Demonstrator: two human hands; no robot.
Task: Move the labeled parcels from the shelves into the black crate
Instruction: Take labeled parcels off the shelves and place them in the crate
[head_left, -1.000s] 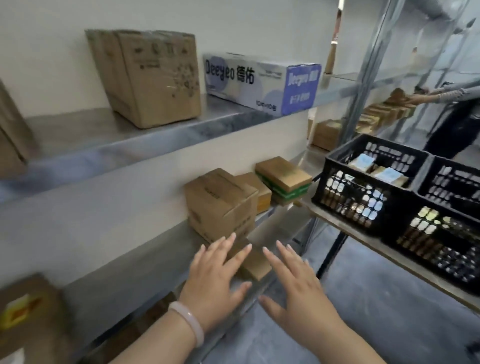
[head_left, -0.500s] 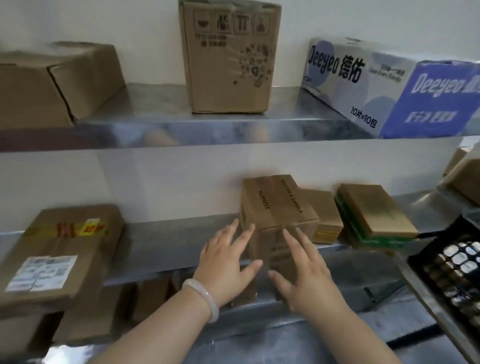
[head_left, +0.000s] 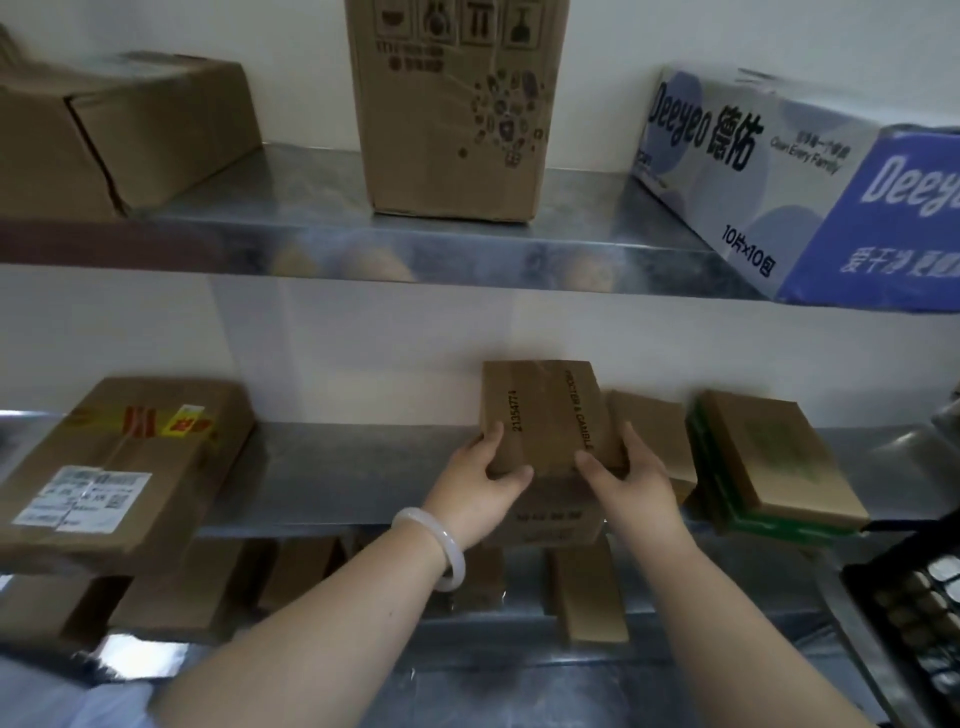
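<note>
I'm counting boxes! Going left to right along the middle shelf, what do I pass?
labelled parcel with yellow tape → numbered box → small plain box → green-edged box → black crate

A second ago I had both hands spread flat in the air, short of the cardboard box (head_left: 545, 415). Now my left hand (head_left: 478, 488) grips its near left corner and my right hand (head_left: 628, 483) its near right corner, thumbs laid on top, fingers (head_left: 493, 439) curled against the sides. My view has swung left to face the shelf (head_left: 337, 467) squarely, leaving the black crate (head_left: 914, 623) only at the lower right edge.
</note>
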